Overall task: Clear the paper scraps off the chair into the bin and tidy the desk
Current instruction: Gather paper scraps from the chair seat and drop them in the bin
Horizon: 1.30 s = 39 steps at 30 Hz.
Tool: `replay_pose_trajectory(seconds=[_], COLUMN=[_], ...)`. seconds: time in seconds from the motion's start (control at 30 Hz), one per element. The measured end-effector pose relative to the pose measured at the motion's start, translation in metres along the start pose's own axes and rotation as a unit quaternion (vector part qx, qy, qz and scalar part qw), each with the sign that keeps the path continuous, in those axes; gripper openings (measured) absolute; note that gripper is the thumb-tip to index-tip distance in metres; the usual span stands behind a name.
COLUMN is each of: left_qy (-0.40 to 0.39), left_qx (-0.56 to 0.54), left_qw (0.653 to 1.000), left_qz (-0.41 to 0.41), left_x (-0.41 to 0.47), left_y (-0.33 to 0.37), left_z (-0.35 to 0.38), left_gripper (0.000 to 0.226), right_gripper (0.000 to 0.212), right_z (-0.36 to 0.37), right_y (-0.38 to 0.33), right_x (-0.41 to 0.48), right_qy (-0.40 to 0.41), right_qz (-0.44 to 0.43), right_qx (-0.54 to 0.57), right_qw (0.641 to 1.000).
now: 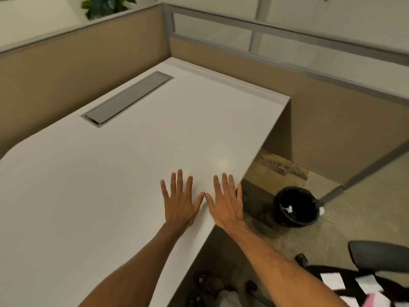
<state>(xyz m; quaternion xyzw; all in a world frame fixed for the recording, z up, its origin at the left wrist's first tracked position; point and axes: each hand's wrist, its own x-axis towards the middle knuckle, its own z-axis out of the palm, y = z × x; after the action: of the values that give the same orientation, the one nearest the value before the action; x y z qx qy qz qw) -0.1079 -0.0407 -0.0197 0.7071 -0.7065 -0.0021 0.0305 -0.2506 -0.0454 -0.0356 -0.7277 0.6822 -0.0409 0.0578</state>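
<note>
White surface under my left hand and right hand, fingers spread flat, grasping nothing; paper scraps on the chair.

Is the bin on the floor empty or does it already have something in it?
Not empty. The bin stands upright beside the desk, and white scraps show against its black liner.

You're in an office cubicle. White desk fills the view, grey cable-tray lid set into it at 11 o'clock. Tan fabric partition panels with metal frames and a glass strip wrap round from 10 to 2 o'clock. Carpet floor, black lined bin at 3 o'clock, swivel chair at 4 o'clock, potted plant behind the panel at 12.
</note>
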Motion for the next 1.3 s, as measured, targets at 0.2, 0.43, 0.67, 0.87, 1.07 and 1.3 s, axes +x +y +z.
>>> replay_pose_trajectory(seconds=[0.2, 0.43, 0.67, 0.87, 1.07, 1.3], left_qy=[0.001, -0.007, -0.03, -0.098, -0.148, -0.214], left_qx=[0.009, -0.005, -0.042, -0.066, -0.07, -0.04], left_qw=[0.997, 0.985, 0.952, 0.919, 0.881, 0.856], left_qz=[0.082, 0.17, 0.301, 0.376, 0.444, 0.469], left_x=[-0.006, -0.013, -0.035, -0.065, -0.103, -0.144], left_y=[0.047, 0.102, 0.172, 0.236, 0.302, 0.366], left_z=[0.006, 0.008, 0.033, 0.043, 0.059, 0.097], left_gripper=[0.082, 0.076, 0.069, 0.065, 0.063, 0.064], right_gripper=[0.069, 0.066, 0.065, 0.066, 0.06, 0.068], right_z=[-0.016, -0.025, -0.014, -0.002, 0.014, 0.046], right_y=[0.043, 0.092, 0.152, 0.206, 0.255, 0.3], right_x=[-0.034, -0.07, -0.125, -0.176, -0.226, -0.287], right_qy=[0.008, 0.017, 0.034, 0.035, 0.05, -0.024], right_qz=[0.089, 0.176, 0.277, 0.376, 0.461, 0.543], right_qx=[0.021, 0.045, 0.069, 0.053, 0.051, 0.098], right_qw=[0.996, 0.983, 0.958, 0.924, 0.884, 0.833])
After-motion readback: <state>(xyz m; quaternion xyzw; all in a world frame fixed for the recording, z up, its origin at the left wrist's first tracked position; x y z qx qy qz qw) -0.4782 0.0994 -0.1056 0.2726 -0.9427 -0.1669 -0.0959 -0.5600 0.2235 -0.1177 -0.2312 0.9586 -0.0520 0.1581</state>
